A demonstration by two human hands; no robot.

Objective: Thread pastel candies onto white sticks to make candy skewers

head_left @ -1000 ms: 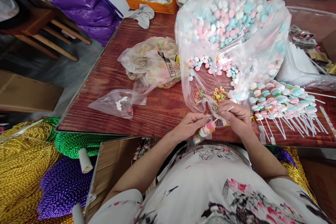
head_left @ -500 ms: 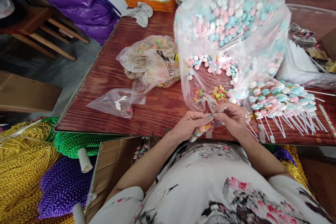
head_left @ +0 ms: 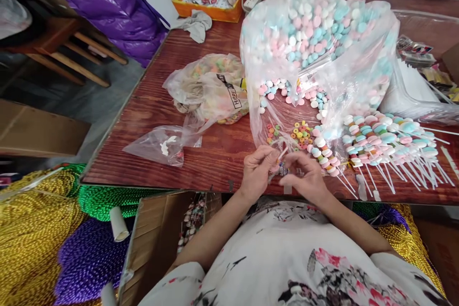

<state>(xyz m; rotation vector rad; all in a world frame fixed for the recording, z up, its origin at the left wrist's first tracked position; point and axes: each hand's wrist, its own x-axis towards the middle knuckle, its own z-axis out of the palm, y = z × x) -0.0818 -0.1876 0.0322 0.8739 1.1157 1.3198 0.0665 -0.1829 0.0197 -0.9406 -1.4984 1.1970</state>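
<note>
My left hand (head_left: 256, 171) is at the table's front edge, its fingers pinched on a thin stick (head_left: 280, 156) that points up and right. My right hand (head_left: 306, 180) is just right of it, fingers curled toward the left hand and blurred. A small dark bit (head_left: 283, 170) shows between the hands. Right behind them small coloured ring candies (head_left: 300, 132) lie on the mouth of a big clear bag of pink, blue and white candy discs (head_left: 315, 28). To the right lies a row of candy-threaded sticks (head_left: 383, 136); the nearest one (head_left: 324, 154) is beside my right hand.
On the red-brown table (head_left: 201, 162): a crumpled bag of coloured candy (head_left: 215, 86), a small clear bag (head_left: 161, 146), a grey cloth (head_left: 195, 24), an orange tray (head_left: 208, 7), white packs (head_left: 409, 86). Below the edge are a cardboard box (head_left: 154, 234) and gold (head_left: 28, 229), green (head_left: 103, 198) and purple (head_left: 86, 258) bead strands.
The candy-filled stick held between both hands now lies at the left end of the row. My left hand now pinches a bare stick, and the right hand has drawn back toward it.
</note>
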